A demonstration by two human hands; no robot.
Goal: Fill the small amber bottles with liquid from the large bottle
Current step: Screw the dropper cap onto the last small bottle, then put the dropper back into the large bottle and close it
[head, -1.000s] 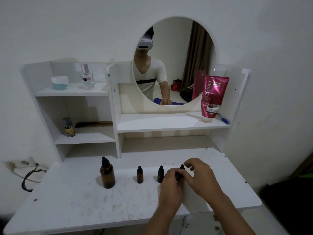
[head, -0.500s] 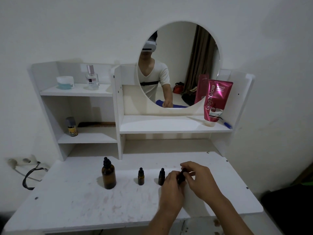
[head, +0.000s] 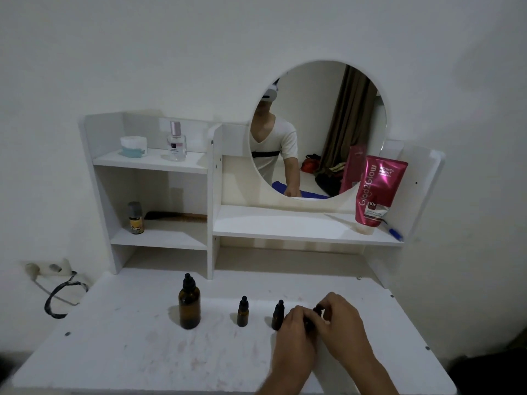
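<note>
A large amber bottle (head: 189, 305) with a black dropper cap stands upright on the white table (head: 142, 352). To its right stand two small amber bottles (head: 242, 312) (head: 277, 316), both capped. A third small bottle (head: 310, 323) is mostly hidden between my hands. My left hand (head: 295, 332) wraps its body. My right hand (head: 340, 320) pinches its black cap (head: 317, 309) from above.
A white shelf unit (head: 211, 201) with a round mirror (head: 318, 129) rises behind the bottles. On it sit a pink tube (head: 376, 192), a perfume bottle (head: 176, 142), a jar (head: 133, 146) and a small bottle (head: 135, 219). A power strip and cable (head: 57, 292) lie left.
The camera view has tilted up and left, so the table sits lower in the frame. Both hands stay on the rightmost small bottle, fingers shifting slightly on its cap.
</note>
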